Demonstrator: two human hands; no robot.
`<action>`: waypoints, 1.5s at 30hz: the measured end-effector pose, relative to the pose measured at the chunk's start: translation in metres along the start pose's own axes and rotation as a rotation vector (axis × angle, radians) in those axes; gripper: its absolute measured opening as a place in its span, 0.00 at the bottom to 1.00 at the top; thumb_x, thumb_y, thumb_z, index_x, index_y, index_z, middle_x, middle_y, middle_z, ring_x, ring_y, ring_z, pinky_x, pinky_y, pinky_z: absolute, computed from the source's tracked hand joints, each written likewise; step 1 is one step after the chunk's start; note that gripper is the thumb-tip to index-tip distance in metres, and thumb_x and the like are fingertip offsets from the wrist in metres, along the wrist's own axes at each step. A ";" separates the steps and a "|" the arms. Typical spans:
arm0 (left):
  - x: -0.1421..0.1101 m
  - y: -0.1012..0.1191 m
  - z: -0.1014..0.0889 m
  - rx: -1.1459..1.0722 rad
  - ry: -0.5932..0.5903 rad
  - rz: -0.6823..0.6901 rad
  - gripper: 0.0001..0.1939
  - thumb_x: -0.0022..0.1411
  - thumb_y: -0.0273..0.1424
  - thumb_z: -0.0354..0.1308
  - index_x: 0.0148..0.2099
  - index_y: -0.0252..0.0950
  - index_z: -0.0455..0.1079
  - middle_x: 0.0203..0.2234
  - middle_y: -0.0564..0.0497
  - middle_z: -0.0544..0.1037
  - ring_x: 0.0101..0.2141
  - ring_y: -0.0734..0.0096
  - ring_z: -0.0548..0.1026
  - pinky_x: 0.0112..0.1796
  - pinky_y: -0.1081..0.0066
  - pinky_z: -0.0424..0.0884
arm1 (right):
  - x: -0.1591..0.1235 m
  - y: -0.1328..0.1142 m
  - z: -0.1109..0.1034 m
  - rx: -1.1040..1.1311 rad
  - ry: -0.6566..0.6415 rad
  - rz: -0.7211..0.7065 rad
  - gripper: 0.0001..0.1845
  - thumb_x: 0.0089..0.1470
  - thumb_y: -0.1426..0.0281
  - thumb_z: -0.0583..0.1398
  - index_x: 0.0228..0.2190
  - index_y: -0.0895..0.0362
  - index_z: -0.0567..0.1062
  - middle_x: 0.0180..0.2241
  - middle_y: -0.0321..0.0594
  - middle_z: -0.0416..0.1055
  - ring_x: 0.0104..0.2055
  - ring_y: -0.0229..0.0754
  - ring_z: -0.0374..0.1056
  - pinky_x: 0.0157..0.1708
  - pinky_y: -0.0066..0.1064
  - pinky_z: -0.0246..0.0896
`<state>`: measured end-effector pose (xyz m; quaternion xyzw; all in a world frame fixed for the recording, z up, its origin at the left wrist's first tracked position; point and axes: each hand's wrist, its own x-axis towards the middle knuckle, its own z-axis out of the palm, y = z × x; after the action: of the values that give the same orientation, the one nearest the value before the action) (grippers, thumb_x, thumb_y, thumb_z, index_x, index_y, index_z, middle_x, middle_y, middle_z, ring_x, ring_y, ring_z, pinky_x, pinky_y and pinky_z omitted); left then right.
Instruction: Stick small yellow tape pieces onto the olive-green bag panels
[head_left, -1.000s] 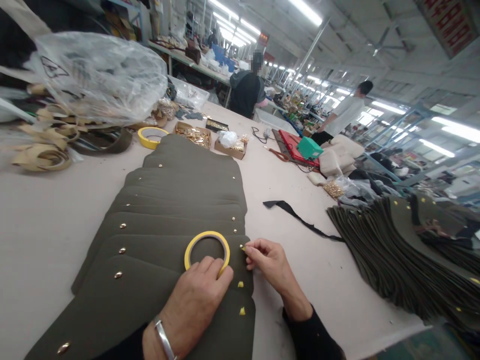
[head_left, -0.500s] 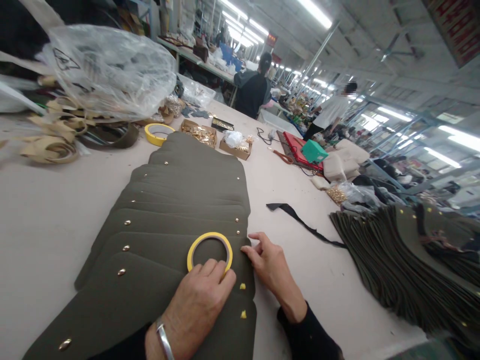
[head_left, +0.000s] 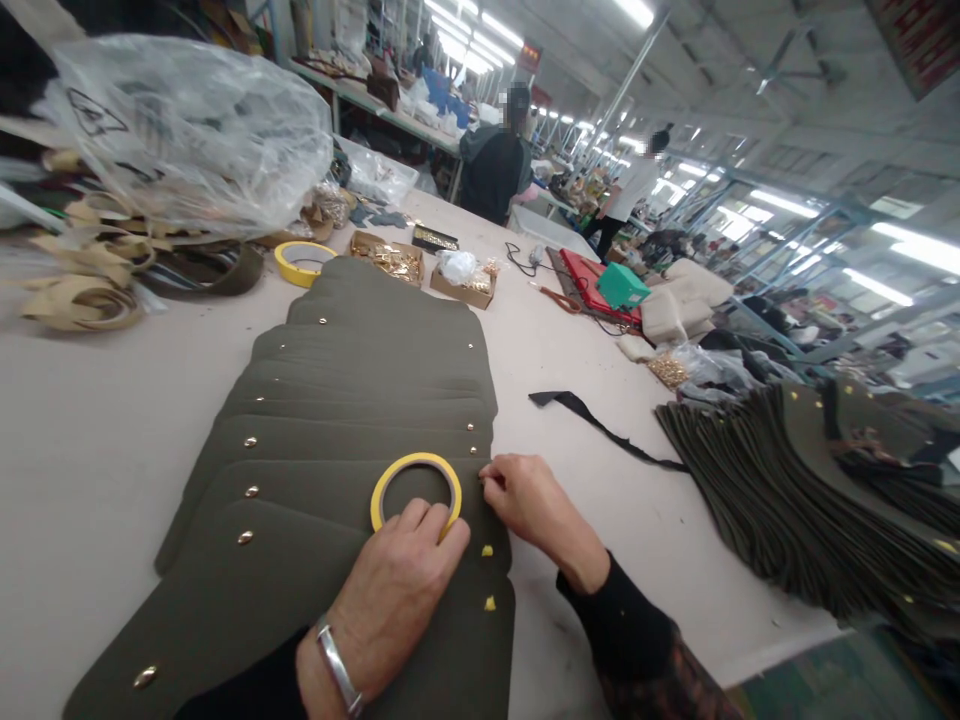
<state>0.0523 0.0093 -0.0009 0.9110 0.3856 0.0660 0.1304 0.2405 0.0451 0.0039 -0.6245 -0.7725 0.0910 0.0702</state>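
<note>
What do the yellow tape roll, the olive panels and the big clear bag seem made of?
Yellow tape roll: probably paper or plastic tape, fairly matte; the greyish inner ring suggests a card core.
Olive panels: perhaps leather or synthetic; the matte surface looks smooth, with no weave showing.
Clear bag: likely thin plastic film, glossy, judging by its wrinkles, highlights and translucency.

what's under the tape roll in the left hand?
An olive panel shows through the yellow tape roll. Whatever lies beneath its rim and the left hand is covered.

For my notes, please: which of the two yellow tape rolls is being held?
The near roll: the left hand holds it, while the far roll lies untouched.
</note>
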 end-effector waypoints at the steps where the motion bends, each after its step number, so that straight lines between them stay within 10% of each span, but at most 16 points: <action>1: -0.002 0.001 0.000 0.011 -0.005 -0.007 0.10 0.64 0.19 0.48 0.39 0.37 0.67 0.35 0.49 0.72 0.36 0.62 0.69 0.36 0.63 0.69 | 0.004 -0.002 -0.003 0.007 -0.026 0.040 0.12 0.48 0.79 0.56 0.21 0.56 0.76 0.23 0.40 0.76 0.26 0.40 0.70 0.27 0.27 0.58; 14: -0.023 -0.016 -0.001 -0.056 0.127 0.062 0.11 0.62 0.19 0.50 0.42 0.40 0.67 0.31 0.52 0.73 0.30 0.66 0.73 0.31 0.67 0.71 | -0.043 -0.022 -0.019 0.223 -0.223 -0.022 0.12 0.44 0.81 0.56 0.17 0.57 0.75 0.17 0.35 0.71 0.19 0.34 0.62 0.21 0.26 0.48; 20: -0.026 -0.029 -0.001 -0.290 0.476 0.164 0.15 0.70 0.30 0.45 0.57 0.39 0.60 0.41 0.51 0.78 0.40 0.72 0.78 0.40 0.75 0.74 | -0.053 -0.037 -0.021 0.565 0.203 -0.073 0.10 0.53 0.77 0.58 0.37 0.58 0.77 0.30 0.39 0.76 0.30 0.36 0.70 0.32 0.26 0.63; 24: -0.028 -0.028 -0.004 -0.226 0.498 0.107 0.23 0.72 0.34 0.43 0.65 0.36 0.50 0.53 0.47 0.74 0.48 0.72 0.75 0.47 0.77 0.72 | -0.051 -0.052 -0.015 0.563 0.290 -0.316 0.10 0.55 0.79 0.57 0.38 0.58 0.75 0.31 0.41 0.74 0.33 0.38 0.69 0.35 0.28 0.64; 33: -0.029 -0.023 -0.006 -0.255 0.520 0.144 0.13 0.72 0.31 0.42 0.55 0.36 0.60 0.41 0.49 0.79 0.38 0.73 0.79 0.38 0.77 0.74 | -0.048 -0.054 0.006 0.459 0.429 -0.427 0.08 0.52 0.81 0.57 0.32 0.57 0.71 0.28 0.39 0.74 0.29 0.38 0.69 0.32 0.28 0.65; 39: -0.027 -0.024 -0.012 -0.218 0.392 0.130 0.10 0.69 0.26 0.42 0.39 0.40 0.63 0.28 0.54 0.75 0.28 0.70 0.76 0.28 0.71 0.71 | -0.051 -0.058 0.013 0.430 0.513 -0.335 0.09 0.47 0.82 0.57 0.29 0.57 0.73 0.24 0.37 0.73 0.26 0.37 0.69 0.28 0.27 0.63; 45: -0.016 -0.020 -0.007 -0.166 0.479 0.165 0.10 0.67 0.23 0.44 0.35 0.39 0.63 0.25 0.53 0.69 0.24 0.69 0.69 0.24 0.71 0.65 | -0.043 -0.061 0.011 0.913 0.251 0.231 0.05 0.47 0.75 0.59 0.23 0.58 0.74 0.19 0.35 0.72 0.20 0.35 0.68 0.20 0.24 0.60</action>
<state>0.0260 0.0121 0.0003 0.8840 0.3230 0.3215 0.1038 0.1894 -0.0097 0.0071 -0.6178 -0.5650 0.3516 0.4189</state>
